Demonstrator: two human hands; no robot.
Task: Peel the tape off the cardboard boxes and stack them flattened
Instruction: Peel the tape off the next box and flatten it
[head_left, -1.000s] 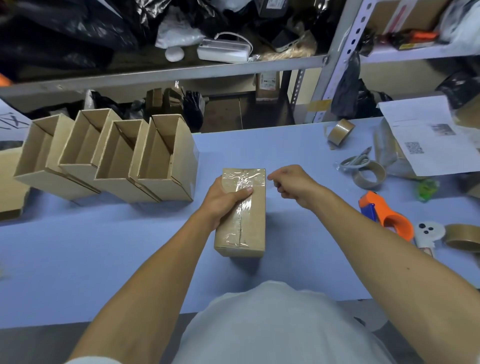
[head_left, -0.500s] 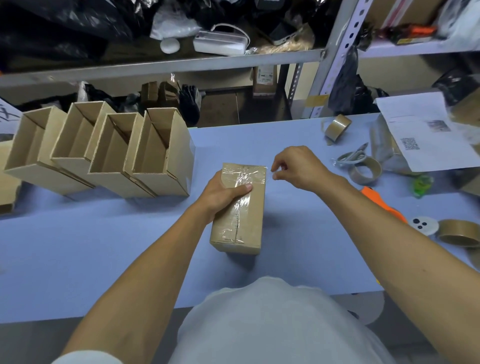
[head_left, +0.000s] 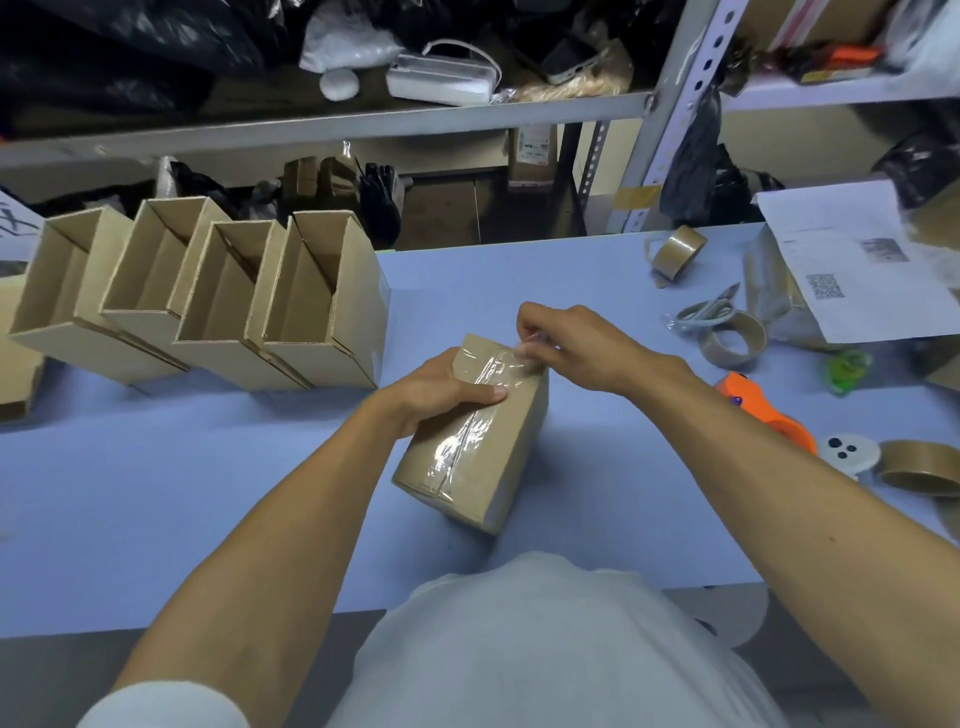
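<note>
A small sealed cardboard box (head_left: 501, 441) lies on the blue table in front of me, tilted up a little at its far end, with clear tape (head_left: 467, 431) running along its top seam. My left hand (head_left: 441, 384) grips the box's far left side, thumb across the taped top. My right hand (head_left: 566, 338) pinches the lifted end of the clear tape at the box's far right corner. Several open cardboard boxes (head_left: 322, 306) stand in a row at the left.
On the blue table (head_left: 156, 493) to the right lie brown tape rolls (head_left: 732, 340), scissors (head_left: 706, 312), an orange tape dispenser (head_left: 763, 410) and printed paper (head_left: 852, 270). Metal shelves (head_left: 363, 122) with bags and clutter stand behind the table.
My right hand has moved in from beside the box to its far corner and taken hold of the tape end. The box has tilted and turned slightly.
</note>
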